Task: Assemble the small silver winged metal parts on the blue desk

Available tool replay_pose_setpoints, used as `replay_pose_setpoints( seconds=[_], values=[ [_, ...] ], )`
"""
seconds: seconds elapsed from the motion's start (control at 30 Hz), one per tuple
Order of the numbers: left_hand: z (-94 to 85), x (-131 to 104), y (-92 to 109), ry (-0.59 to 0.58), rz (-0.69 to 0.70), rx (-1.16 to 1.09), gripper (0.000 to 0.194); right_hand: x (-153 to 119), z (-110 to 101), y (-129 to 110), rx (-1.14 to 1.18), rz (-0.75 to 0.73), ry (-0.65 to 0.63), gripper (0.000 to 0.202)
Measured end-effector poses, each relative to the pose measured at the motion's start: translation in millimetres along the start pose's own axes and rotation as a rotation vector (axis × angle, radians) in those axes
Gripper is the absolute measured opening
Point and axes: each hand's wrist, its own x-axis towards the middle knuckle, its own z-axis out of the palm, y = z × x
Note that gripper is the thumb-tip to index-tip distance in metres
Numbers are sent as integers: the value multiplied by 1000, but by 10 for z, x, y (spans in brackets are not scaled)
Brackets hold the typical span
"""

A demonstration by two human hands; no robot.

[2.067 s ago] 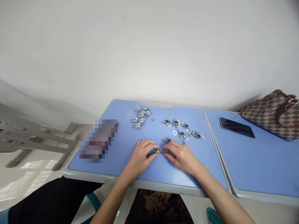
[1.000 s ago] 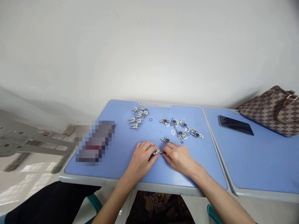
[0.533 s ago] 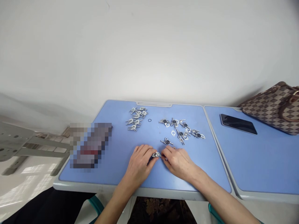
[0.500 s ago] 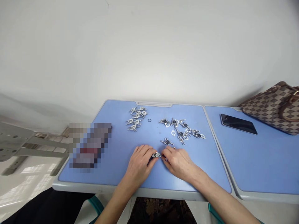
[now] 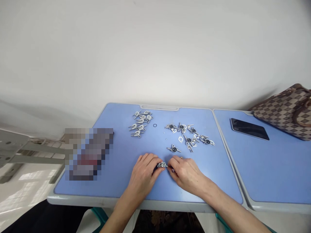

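Observation:
My left hand (image 5: 145, 173) pinches a small metal fuel valve (image 5: 162, 165) between thumb and fingers, low over the blue table. My right hand (image 5: 186, 173) is closed at the valve's right side, its fingertips pinched by the valve's thin end. What it grips is mostly hidden; a small purplish bit shows below the fingers. Just beyond the hands lies a valve body with a black round face (image 5: 174, 149). To the right are several more valve bodies (image 5: 189, 140), levers and a flat metal plate (image 5: 180, 139). Several valves with levers and plates (image 5: 141, 127) lie grouped at the left.
A thin dark ring (image 5: 155, 125) lies between the two groups, near tiny loose pieces. A blurred-out flat item (image 5: 91, 155) is on the table's left. On the adjoining table (image 5: 274, 171) are a phone (image 5: 249, 128) and a checkered bag (image 5: 284, 111). A wall stands behind.
The view has shifted slightly. Both hands stay together at the same valve, with only slight finger movement; the loose parts lie as before.

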Motion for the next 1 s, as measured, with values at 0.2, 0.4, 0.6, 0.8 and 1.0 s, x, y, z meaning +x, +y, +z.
replay_pose_setpoints(
  seconds=[0.2,0.4,0.6,0.8,1.0],
  values=[
    [-32,21,-3,-24,11,4,5,-14,-35,-20,60,-3,-14,6],
    [-28,24,-31,-20,36,-4,7,-30,-359,286,364,153,118,11],
    [-18,24,-62,4,56,8,9,-165,-688,684,362,472,295,10],
    [-6,22,-87,20,64,10,12,-238,-762,688,439,342,-18,12],
    [-17,31,-75,22,68,0,12,-193,-681,531,287,336,-96,7]
  ],
)
